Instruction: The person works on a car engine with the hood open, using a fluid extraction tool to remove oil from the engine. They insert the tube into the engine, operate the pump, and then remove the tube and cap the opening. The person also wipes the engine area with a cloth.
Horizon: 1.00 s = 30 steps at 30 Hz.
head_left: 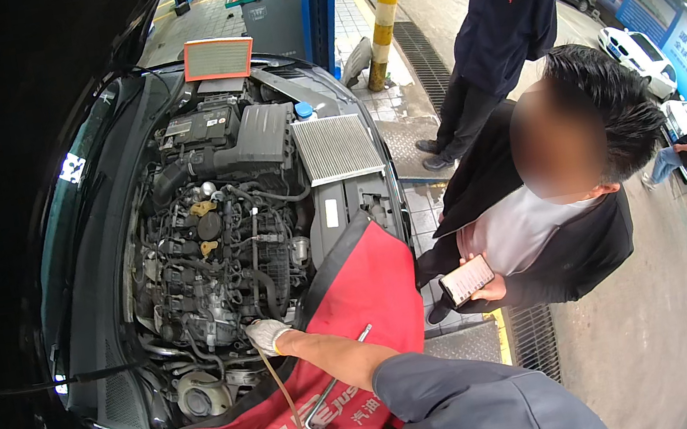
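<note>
My right hand (268,336), in a pale work glove, reaches into the near side of the engine bay. Its fingers look closed around a thin tan hose (285,394), which hangs from the hand over the fender cover to the lower edge. The hose's upper end is hidden among the parts of the engine (212,262). Below my forearm a long metal socket wrench (327,404) with a bent handle lies on the red fender cover (364,287). My left hand is out of view.
An orange-framed air filter (218,58) and a grey pleated filter (338,148) rest on the car's front. To the right, one person holds a phone (467,279); another person (485,21) stands behind. A blue post (320,11) and striped pole (388,10) rise beyond.
</note>
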Each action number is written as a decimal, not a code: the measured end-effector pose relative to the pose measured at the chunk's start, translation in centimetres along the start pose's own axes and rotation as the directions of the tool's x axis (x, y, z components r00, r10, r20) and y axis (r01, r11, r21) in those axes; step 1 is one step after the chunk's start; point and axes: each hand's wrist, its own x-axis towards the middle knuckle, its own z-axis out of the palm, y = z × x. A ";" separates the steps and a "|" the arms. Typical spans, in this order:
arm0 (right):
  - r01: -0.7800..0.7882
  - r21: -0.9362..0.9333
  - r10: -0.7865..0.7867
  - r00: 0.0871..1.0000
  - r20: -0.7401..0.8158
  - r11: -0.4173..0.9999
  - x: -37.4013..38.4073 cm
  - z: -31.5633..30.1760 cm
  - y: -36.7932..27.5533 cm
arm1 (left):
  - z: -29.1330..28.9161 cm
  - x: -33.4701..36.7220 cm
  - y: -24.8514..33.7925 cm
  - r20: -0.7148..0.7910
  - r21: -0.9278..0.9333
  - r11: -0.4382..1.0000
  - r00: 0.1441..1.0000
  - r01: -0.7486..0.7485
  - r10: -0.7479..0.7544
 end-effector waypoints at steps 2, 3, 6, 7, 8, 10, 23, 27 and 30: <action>-0.026 0.071 0.031 0.996 -0.081 0.997 -0.5 -0.6 0.1 | 0.3 0.2 0.3 -0.051 0.079 0.993 0.995 -0.085 0.089; -0.034 0.074 0.041 0.996 -0.084 0.997 -0.5 -1.0 0.2 | 0.3 0.6 0.7 -0.017 0.094 0.994 0.998 -0.054 0.056; 0.114 -0.155 -0.101 0.991 0.089 0.981 -1.2 -1.5 0.9 | 0.3 1.4 1.7 -0.129 0.264 0.964 0.989 -0.040 0.077; -0.055 -0.050 0.056 0.998 0.024 0.997 -1.0 -1.4 0.6 | 0.4 1.7 1.7 -0.209 0.345 0.938 0.971 -0.035 0.113; 0.050 -0.191 -0.063 0.996 -0.061 0.980 -1.1 -1.4 0.8 | 0.4 1.9 1.5 -0.288 0.444 0.896 0.943 -0.019 0.163; -0.093 -0.036 0.089 0.990 -0.110 0.995 -1.2 -1.3 1.0 | 0.3 1.3 2.0 -0.164 0.475 0.877 0.970 -0.081 0.178; -0.167 0.279 0.274 0.871 -0.408 0.946 -3.0 -1.0 2.5 | 1.9 1.5 2.7 -0.144 0.372 0.928 0.987 -0.009 0.068; -0.158 0.613 0.386 0.885 -0.259 0.774 -4.6 -5.0 0.4 | 0.7 1.0 3.0 -0.147 0.364 0.931 0.984 -0.041 0.101; -0.116 0.834 0.406 0.904 -0.137 0.540 -6.4 -7.7 -1.0 | -0.7 0.3 3.5 -0.180 0.318 0.945 0.974 -0.075 0.137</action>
